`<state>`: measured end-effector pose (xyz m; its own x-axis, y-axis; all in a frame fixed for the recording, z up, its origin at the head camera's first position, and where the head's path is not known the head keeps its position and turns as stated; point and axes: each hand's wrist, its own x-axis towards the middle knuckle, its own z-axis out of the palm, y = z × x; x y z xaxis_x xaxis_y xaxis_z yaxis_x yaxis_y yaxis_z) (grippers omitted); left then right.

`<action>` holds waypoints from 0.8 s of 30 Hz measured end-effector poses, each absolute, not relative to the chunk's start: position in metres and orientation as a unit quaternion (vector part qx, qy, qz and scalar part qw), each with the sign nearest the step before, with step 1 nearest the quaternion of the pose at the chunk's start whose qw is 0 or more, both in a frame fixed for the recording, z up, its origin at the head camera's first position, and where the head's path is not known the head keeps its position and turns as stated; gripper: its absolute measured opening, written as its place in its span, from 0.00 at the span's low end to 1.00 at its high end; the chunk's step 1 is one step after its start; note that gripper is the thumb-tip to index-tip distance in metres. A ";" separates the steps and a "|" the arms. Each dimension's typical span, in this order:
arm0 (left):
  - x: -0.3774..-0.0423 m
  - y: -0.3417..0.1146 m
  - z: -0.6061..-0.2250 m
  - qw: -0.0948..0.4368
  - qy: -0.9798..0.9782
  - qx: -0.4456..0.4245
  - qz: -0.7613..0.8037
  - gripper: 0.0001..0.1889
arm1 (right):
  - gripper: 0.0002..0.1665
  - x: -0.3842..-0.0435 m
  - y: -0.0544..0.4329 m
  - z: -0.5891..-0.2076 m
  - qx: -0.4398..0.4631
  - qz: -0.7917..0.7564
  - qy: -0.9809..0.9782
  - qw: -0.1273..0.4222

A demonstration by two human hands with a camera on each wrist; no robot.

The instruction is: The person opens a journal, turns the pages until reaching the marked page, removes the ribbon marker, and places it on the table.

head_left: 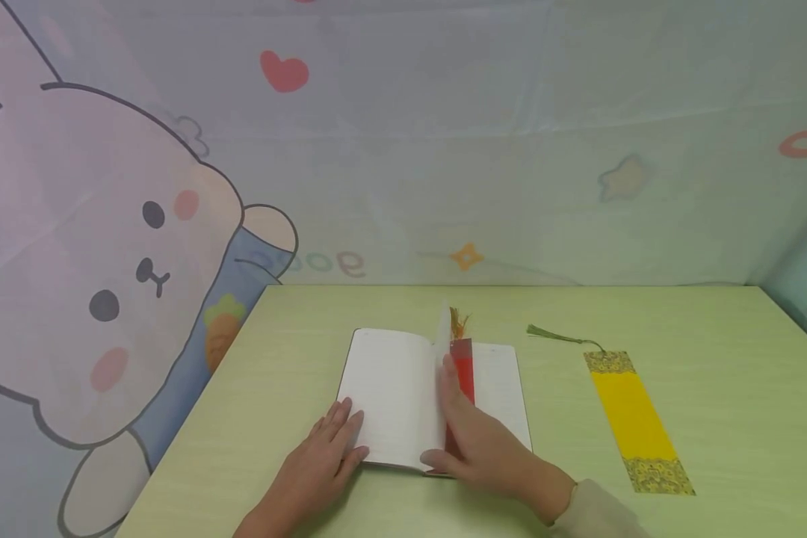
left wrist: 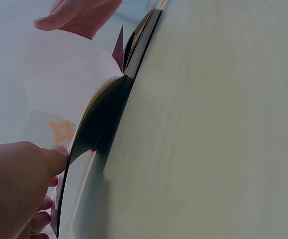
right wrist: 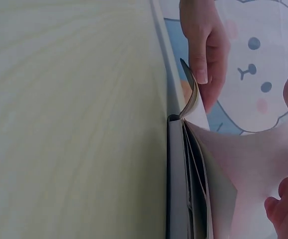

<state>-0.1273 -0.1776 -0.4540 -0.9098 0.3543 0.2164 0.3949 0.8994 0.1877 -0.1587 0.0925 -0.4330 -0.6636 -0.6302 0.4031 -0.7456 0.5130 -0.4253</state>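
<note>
Fingers laid out fairly straight, the left hand (head_left: 326, 456) rests on the near left corner of an open notebook with smooth white leaves and a thin dark cover (head_left: 386, 403). Its thumb is spread toward the near edge. And the right hand (head_left: 480, 448), apart from the left, is at the notebook's middle, fingers extended against the right side of a thin white leaf (head_left: 440, 396) standing nearly upright! Whether that right thumb touches paper, I cannot tell. Just behind those fingers, a flat red bookmark with a darker far end (head_left: 466, 366) lies over the right half, its stringy orange-brown tassel (head_left: 459, 325) poking past the far edge. Over to the right, well apart, a long yellow strip bookmark with ornate patterned ends (head_left: 632, 418) lies slanted, a fringed green tassel (head_left: 558, 335) trailing far and left. All on a pale wood-grained table (head_left: 733, 426), before a creased, cartoon-printed fabric backdrop (head_left: 444, 134).
</note>
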 end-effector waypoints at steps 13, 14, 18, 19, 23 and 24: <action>-0.128 -0.182 -0.456 0.099 -0.967 -0.199 -0.127 0.26 | 0.51 -0.156 0.087 -0.438 0.441 0.206 -0.865 0.124; -0.127 -0.182 -0.457 0.100 -0.967 -0.198 -0.125 0.26 | 0.50 -0.156 0.086 -0.438 0.446 0.201 -0.862 0.128; -0.126 -0.183 -0.456 0.103 -0.966 -0.201 -0.124 0.26 | 0.47 -0.157 0.082 -0.440 0.468 0.184 -0.852 0.143; -0.126 -0.183 -0.455 0.105 -0.966 -0.203 -0.125 0.26 | 0.45 -0.157 0.081 -0.441 0.473 0.178 -0.850 0.147; -0.126 -0.182 -0.452 0.113 -0.962 -0.211 -0.129 0.26 | 0.44 -0.157 0.076 -0.441 0.481 0.157 -0.849 0.148; -0.125 -0.182 -0.452 0.116 -0.962 -0.211 -0.130 0.26 | 0.45 -0.157 0.075 -0.441 0.481 0.153 -0.851 0.142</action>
<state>-0.1250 -0.1817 -0.4516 -0.8843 0.3751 0.2782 0.4353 0.8776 0.2006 -0.1573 0.0749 -0.4412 -0.4965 -0.7755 0.3900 -0.8628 0.4901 -0.1239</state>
